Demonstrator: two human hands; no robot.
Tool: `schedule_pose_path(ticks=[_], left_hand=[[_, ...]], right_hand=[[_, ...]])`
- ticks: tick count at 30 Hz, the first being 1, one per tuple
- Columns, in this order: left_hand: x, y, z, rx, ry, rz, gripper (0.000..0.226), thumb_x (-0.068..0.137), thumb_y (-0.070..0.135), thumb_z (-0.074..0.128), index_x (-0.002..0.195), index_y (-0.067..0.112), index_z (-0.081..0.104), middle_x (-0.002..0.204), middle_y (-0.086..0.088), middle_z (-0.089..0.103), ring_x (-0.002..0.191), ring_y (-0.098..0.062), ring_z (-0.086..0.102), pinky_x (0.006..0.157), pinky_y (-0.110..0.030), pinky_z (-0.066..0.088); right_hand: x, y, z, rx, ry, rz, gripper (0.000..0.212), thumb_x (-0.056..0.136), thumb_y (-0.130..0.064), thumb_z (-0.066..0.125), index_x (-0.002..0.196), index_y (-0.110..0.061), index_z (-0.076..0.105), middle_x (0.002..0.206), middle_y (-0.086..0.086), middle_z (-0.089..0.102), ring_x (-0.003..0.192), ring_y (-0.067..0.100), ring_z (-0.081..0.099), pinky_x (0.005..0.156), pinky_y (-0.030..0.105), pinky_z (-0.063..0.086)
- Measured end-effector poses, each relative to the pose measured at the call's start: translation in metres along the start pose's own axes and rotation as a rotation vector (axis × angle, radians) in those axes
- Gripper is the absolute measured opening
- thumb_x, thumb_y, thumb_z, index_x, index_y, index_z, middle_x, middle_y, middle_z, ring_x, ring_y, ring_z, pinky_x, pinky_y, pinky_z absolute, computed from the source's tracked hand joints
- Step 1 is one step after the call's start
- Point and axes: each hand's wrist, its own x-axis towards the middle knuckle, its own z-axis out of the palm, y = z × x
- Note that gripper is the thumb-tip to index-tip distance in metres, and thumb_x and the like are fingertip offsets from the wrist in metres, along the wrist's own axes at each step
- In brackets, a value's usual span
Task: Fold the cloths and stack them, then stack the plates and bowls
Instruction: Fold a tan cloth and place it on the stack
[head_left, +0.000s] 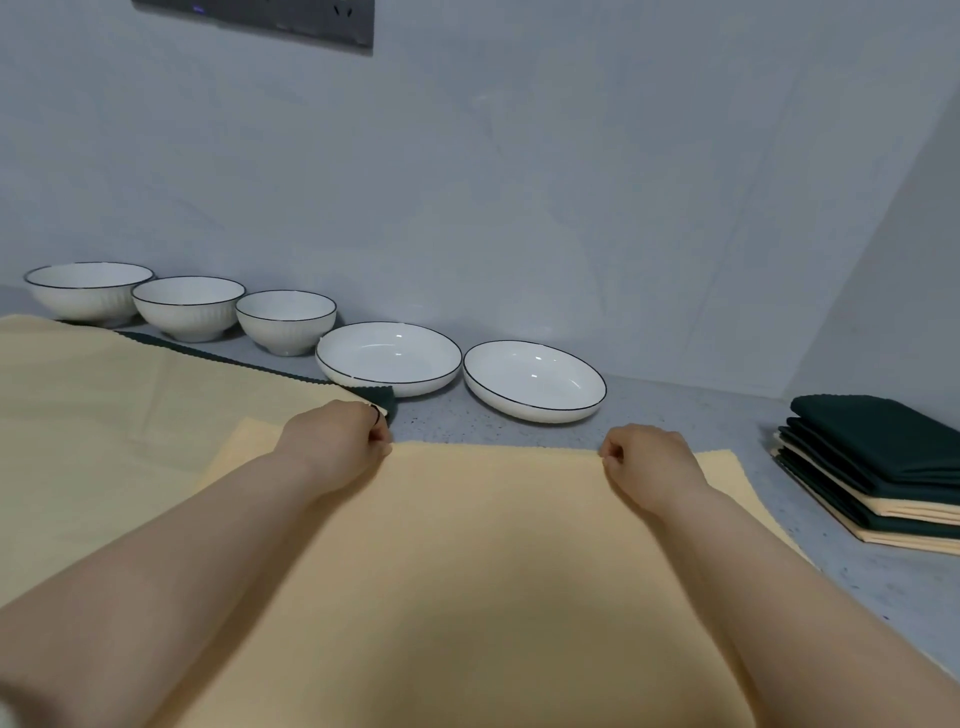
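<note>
Grey counter (701, 415), yellow cloth (467, 545); left hand (337, 441), right hand (649, 462) pinching its far edge (fingers curled)

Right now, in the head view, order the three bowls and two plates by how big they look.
1. left plate and right plate, about alike, so not ranked
2. left bowl
3. middle bowl
4. right bowl

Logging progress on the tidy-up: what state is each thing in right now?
Front yellow cloth: far edge pinched by both hands.
Left hand: pinching that edge.
Right hand: pinching that edge.
Second yellow cloth: lying unfolded at left.
Green cloth: unfolded, mostly covered.
Cloth stack: folded, piled at right.
Bowls: upright, unstacked.
Plates: upright, unstacked.
</note>
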Motion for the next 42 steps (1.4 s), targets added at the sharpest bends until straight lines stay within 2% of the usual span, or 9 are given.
schedule_pose_path(ticks=[5,11,18,22,28,31,33,37,42], left_hand=[[-0.006,0.005,0.006,0.049,0.060,0.045,0.019,0.094,0.025,0.046,0.106,0.022,0.061,0.115,0.004,0.058,0.111,-0.016,0.051,0.080,-0.024,0.038],[-0.021,0.017,0.010,0.089,0.077,0.114,0.024,0.096,0.025,0.041,0.112,0.021,0.058,0.118,0.003,0.054,0.115,-0.016,0.047,0.086,-0.026,0.040],[-0.035,0.029,0.009,0.076,0.042,0.168,0.023,0.095,0.024,0.044,0.112,0.023,0.059,0.119,0.007,0.057,0.112,-0.014,0.051,0.083,-0.021,0.038],[-0.035,0.034,0.004,0.084,0.025,0.102,0.025,0.094,0.022,0.043,0.112,0.023,0.060,0.118,0.004,0.059,0.112,-0.017,0.052,0.082,-0.022,0.038],[-0.031,0.037,0.003,0.065,0.006,0.040,0.025,0.093,0.019,0.043,0.109,0.022,0.061,0.118,0.003,0.060,0.111,-0.019,0.053,0.083,-0.025,0.041],[-0.031,0.037,0.004,0.052,0.011,0.024,0.025,0.094,0.019,0.042,0.110,0.022,0.061,0.118,0.003,0.060,0.112,-0.019,0.053,0.083,-0.025,0.041],[-0.030,0.036,0.005,0.045,0.014,0.018,0.025,0.094,0.018,0.042,0.110,0.022,0.061,0.118,0.003,0.060,0.111,-0.019,0.053,0.083,-0.025,0.041],[-0.028,0.035,0.005,0.035,0.009,0.010,0.026,0.094,0.018,0.041,0.110,0.022,0.061,0.118,0.002,0.060,0.111,-0.018,0.053,0.082,-0.024,0.041],[-0.027,0.034,0.006,0.030,0.011,0.002,0.025,0.093,0.018,0.041,0.108,0.021,0.061,0.117,0.002,0.061,0.110,-0.019,0.053,0.080,-0.024,0.040]], right_hand=[[-0.009,0.003,0.013,0.150,0.080,0.001,0.022,0.091,-0.006,0.041,0.104,-0.005,0.059,0.110,0.009,0.058,0.107,0.024,0.048,0.078,0.028,0.036],[-0.026,0.012,-0.002,0.028,0.026,0.006,0.021,0.092,-0.009,0.038,0.095,-0.017,0.057,0.113,0.002,0.059,0.100,0.020,0.052,0.079,0.025,0.033],[-0.057,0.035,-0.018,0.010,-0.033,0.036,0.019,0.089,-0.010,0.040,0.081,-0.025,0.048,0.086,-0.006,0.051,0.084,0.015,0.045,0.073,0.020,0.027],[-0.058,0.038,-0.017,0.038,-0.013,0.074,0.034,0.088,-0.006,0.039,0.062,-0.027,0.039,0.075,-0.004,0.051,0.079,0.017,0.045,0.073,0.021,0.025],[-0.056,0.036,-0.021,0.142,-0.057,0.074,0.016,0.090,-0.019,0.046,0.091,-0.017,0.061,0.094,-0.003,0.061,0.092,0.019,0.055,0.075,0.023,0.033],[-0.058,0.037,-0.021,0.219,-0.111,0.013,0.008,0.088,-0.022,0.053,0.082,-0.024,0.058,0.093,-0.007,0.056,0.088,0.013,0.051,0.089,0.024,0.033],[-0.057,0.037,-0.019,0.219,-0.115,-0.006,0.019,0.088,-0.020,0.053,0.072,-0.031,0.051,0.085,-0.009,0.052,0.085,0.012,0.048,0.093,0.026,0.031],[-0.052,0.034,-0.016,0.236,-0.097,-0.008,0.018,0.088,-0.016,0.052,0.076,-0.029,0.052,0.070,-0.017,0.045,0.082,0.012,0.045,0.083,0.022,0.026],[-0.046,0.033,-0.011,0.256,-0.126,-0.007,0.014,0.090,-0.011,0.046,0.080,-0.018,0.053,0.081,-0.010,0.053,0.088,0.011,0.046,0.076,0.020,0.032]])
